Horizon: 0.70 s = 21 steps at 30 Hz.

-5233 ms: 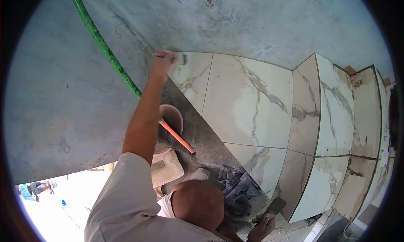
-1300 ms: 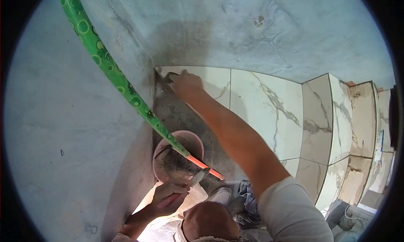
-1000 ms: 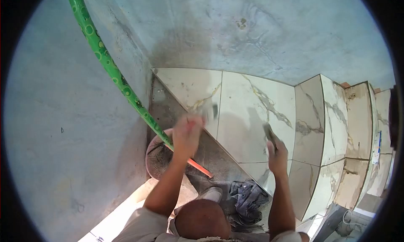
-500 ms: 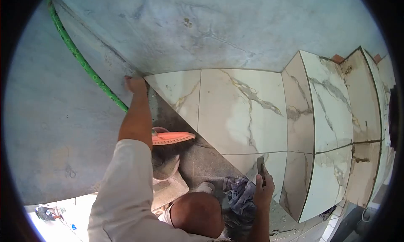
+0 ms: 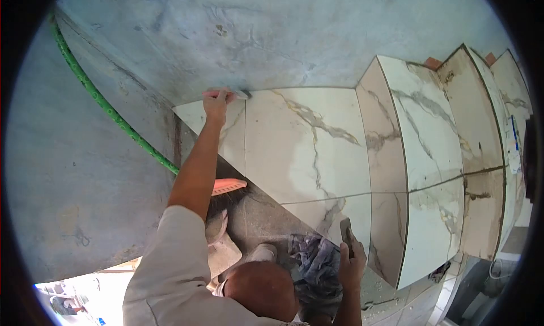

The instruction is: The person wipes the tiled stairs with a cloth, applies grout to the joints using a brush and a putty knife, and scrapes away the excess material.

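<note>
My left hand [image 5: 215, 106] is closed around a small tool with a pink handle [image 5: 211, 93] and a greyish flat end [image 5: 242, 94]. That end meets the bottom of the blue-grey wall [image 5: 283, 48], just above a marbled white tile [image 5: 306, 139]. Lower right, my right hand [image 5: 352, 263] grips a dark, flat-bladed hand tool [image 5: 345, 229] with its blade pointing up, over the tile's near part; its exact kind is unclear. Under my left forearm lies an orange-pink broom head [image 5: 229, 185] with dark bristles.
A green hose [image 5: 107, 106] hangs along the left wall. Tiled steps [image 5: 428, 133] rise at the right. A crumpled grey-purple cloth [image 5: 314, 263] lies near my bent knee [image 5: 258, 292]. A pale block [image 5: 225, 255] stands beside my shoe [image 5: 264, 252].
My left hand has moved right along the wall's base, from the corner onto the tile edge, and its tool now shows. My right hand still holds its tool. The view has shifted slightly.
</note>
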Tool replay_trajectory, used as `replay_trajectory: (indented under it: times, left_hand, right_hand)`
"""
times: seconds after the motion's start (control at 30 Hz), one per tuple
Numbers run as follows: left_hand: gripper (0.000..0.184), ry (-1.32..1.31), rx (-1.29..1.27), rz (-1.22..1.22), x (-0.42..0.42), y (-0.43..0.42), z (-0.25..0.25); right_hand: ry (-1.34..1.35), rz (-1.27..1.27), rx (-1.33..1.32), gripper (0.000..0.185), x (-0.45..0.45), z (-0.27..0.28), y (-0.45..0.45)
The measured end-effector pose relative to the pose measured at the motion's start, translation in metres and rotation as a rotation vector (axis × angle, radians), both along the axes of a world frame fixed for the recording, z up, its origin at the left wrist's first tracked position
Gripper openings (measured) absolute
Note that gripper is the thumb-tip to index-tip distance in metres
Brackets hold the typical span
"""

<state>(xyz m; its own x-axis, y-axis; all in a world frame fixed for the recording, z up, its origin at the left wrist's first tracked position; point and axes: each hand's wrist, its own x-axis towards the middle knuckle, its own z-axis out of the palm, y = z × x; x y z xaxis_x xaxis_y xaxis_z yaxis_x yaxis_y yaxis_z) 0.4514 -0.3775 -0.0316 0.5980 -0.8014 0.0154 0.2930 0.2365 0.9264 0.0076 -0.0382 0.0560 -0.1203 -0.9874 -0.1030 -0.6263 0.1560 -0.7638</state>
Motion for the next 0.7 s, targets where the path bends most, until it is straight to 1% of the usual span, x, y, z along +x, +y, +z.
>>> replay_trajectory:
  times: [0.07,0.13,0.2,0.23,0.3,0.37,0.43,0.5,0.57,0.63,0.67,0.7]
  left_hand:
    - [0.015,-0.284,0.175,0.214,0.029,-0.009,-0.017]
    - [0.015,-1.271,0.565,0.497,0.076,-0.002,-0.009]
    - [0.012,-1.441,0.602,0.622,0.068,0.040,0.038]
    - [0.012,-1.450,0.603,0.615,0.068,0.047,0.038]
    - [0.012,-1.222,0.258,0.231,0.073,0.058,0.041]
    - [0.017,-1.196,0.010,-0.196,0.046,0.062,0.030]
    - [0.014,-1.091,-0.096,-0.411,0.005,0.071,0.020]
    - [0.008,-1.397,-0.045,-0.491,-0.020,0.097,0.029]
    - [0.006,-1.500,-0.089,-0.643,-0.034,0.145,0.033]
    - [0.005,-1.470,-0.020,-0.930,-0.055,0.202,0.059]
    - [0.005,-1.470,-0.030,-0.930,-0.062,0.215,0.072]
    - [0.007,-1.181,0.058,-1.065,-0.066,0.225,0.084]
  right_hand:
    - [-0.016,-0.007,0.020,0.039,0.002,0.003,0.002]
    - [-0.033,-0.013,0.045,0.039,0.001,0.012,0.004]
    - [-0.086,-0.042,0.073,0.037,0.004,0.022,0.004]
    - [-0.092,-0.047,0.079,0.037,0.003,0.019,0.004]
    - [-0.028,0.014,0.002,0.038,0.003,0.008,0.005]
    - [-0.036,0.026,0.022,0.040,0.008,0.005,0.003]
    - [-0.036,0.034,0.035,0.041,0.014,0.007,0.000]
    - [-0.033,0.043,0.010,0.041,0.017,0.014,-0.003]
    - [-0.027,0.032,-0.001,0.041,0.016,0.019,-0.006]
    - [-0.023,0.013,-0.020,0.041,0.015,0.025,-0.011]
    - [0.003,0.028,0.030,0.040,0.014,0.030,-0.015]
    - [0.028,0.041,0.083,0.040,0.015,0.032,-0.017]
